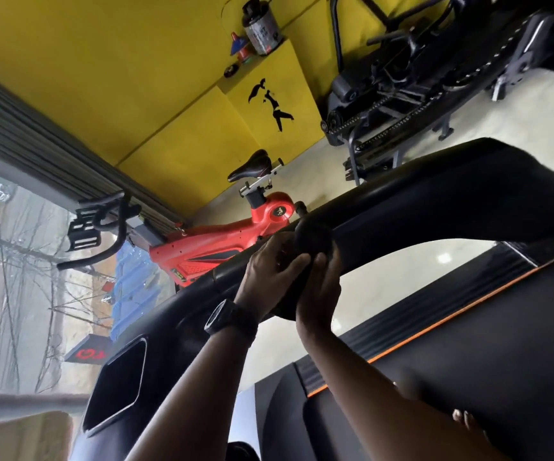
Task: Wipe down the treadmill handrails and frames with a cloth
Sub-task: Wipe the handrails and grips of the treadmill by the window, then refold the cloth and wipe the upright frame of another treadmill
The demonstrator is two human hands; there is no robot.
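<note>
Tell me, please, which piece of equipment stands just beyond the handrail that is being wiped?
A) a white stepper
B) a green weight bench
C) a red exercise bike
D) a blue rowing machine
C: a red exercise bike with a black saddle stands just behind the handrail, where the left hand and right hand hold the dark cloth.

My cloth (313, 239) looks dark and soft; the handrail (435, 201) is smooth black, faintly sheened; the pale floor (418, 274) is glossy.
</note>
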